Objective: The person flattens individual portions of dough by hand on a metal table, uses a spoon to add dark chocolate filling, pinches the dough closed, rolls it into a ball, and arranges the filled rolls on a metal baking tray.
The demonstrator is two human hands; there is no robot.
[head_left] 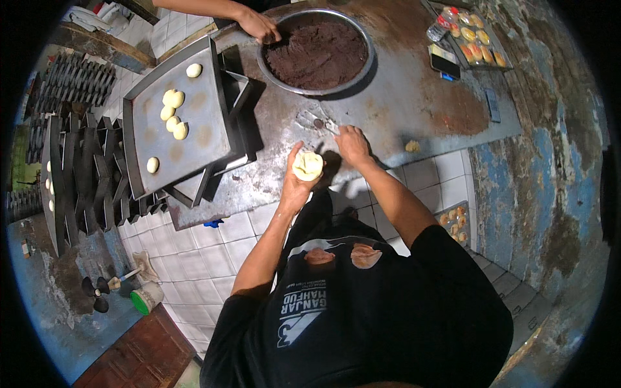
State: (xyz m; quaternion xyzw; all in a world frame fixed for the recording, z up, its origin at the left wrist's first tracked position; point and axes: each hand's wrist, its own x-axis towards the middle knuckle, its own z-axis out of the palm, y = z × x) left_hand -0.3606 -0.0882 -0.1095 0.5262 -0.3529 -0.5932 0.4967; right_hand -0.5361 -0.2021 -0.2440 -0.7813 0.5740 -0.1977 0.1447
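My left hand [296,187] is raised in front of my body, fingers curled round a piece of pale dough [308,167] with a folded, hollowed top. To its right, my right hand [352,145] grips the near end of a thin, pale metal utensil [328,123] low over the worktable [401,107]. A small dark lump sits by the utensil's far end; its exact shape is hard to make out. Beyond stands a wide metal basin [371,59] of dark brown paste [317,55]. Another person's hand [260,27] reaches over its left rim and touches the paste.
At left, a metal baking tray [143,139] holding several dough balls [173,98] rests on stacked trays. More dark trays [84,171] are piled beyond it. Packed buns [477,40], a bottle [442,24] and a phone [445,63] lie at the far right.
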